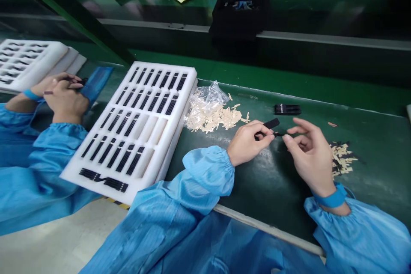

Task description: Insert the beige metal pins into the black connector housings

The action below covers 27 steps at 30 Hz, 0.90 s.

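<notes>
A flat black strip [272, 123] sticks out from my left hand [248, 142], whose fingers are closed on it. A thin dark tail [278, 134] runs from it towards my right hand [310, 150]. The thumb and forefinger of that hand are pinched close together at the tail's end, the other fingers loosely bent. Just beyond the hands, a bundle of black strips [287, 109] lies on the green work surface [263, 184]. Right of my right hand is a small pile of cream and black slips [343, 158], partly hidden by the hand.
On the left stands a stack of white foam trays [146, 115], its slots mostly filled with black strips. Beside it are a clear plastic bag [212, 94] and cream slips [221, 120]. A co-worker's hands [69, 96] work near a blue sheet [98, 81]. A green post [80, 21] slants behind.
</notes>
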Available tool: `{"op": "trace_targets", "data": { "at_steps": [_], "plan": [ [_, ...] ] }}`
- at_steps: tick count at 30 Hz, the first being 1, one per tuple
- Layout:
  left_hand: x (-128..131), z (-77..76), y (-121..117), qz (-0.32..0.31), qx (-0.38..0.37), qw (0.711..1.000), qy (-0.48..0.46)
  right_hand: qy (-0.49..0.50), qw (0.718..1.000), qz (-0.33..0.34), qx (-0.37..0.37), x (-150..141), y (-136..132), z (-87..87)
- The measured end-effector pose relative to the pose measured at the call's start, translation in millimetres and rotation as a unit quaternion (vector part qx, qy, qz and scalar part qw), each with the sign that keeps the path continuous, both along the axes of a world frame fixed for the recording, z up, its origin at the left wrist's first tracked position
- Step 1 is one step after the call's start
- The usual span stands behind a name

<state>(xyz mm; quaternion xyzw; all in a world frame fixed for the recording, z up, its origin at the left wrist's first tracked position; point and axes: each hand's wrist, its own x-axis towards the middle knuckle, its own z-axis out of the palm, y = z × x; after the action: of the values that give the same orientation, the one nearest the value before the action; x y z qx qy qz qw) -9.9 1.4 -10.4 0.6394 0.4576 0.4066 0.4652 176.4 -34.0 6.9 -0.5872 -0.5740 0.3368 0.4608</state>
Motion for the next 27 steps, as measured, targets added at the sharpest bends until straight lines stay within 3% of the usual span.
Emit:
{"op": "trace_targets", "data": {
  "at_steps": [5,9,11,17,21,27],
  "plan": [
    [1,6.7,-3,-0.022,-0.002,1.000,0.017,-0.022,0.997,0.071,-0.033,-1,-1,-6.5],
    [-2,8.2,-2,-0.040,-0.023,0.999,0.029,-0.116,0.992,0.031,0.038,0,-2,-6.5],
    [-4,5.5,1,-0.035,-0.062,0.997,0.026,-0.111,0.993,-0.003,0.043,0,-2,-5.5],
    [1,-2.9,2,-0.074,-0.194,0.968,-0.141,0.037,0.998,-0.035,-0.032,-2,1,-6.7],
    [10,-2.3,-6,-0.091,-0.262,0.937,-0.212,0.039,0.999,-0.025,-0.025,-5,1,-12.0],
    [13,-2.1,-11,-0.087,-0.277,0.917,-0.274,0.022,1.000,-0.012,-0.018,-3,0,-20.2]
  ]
}}
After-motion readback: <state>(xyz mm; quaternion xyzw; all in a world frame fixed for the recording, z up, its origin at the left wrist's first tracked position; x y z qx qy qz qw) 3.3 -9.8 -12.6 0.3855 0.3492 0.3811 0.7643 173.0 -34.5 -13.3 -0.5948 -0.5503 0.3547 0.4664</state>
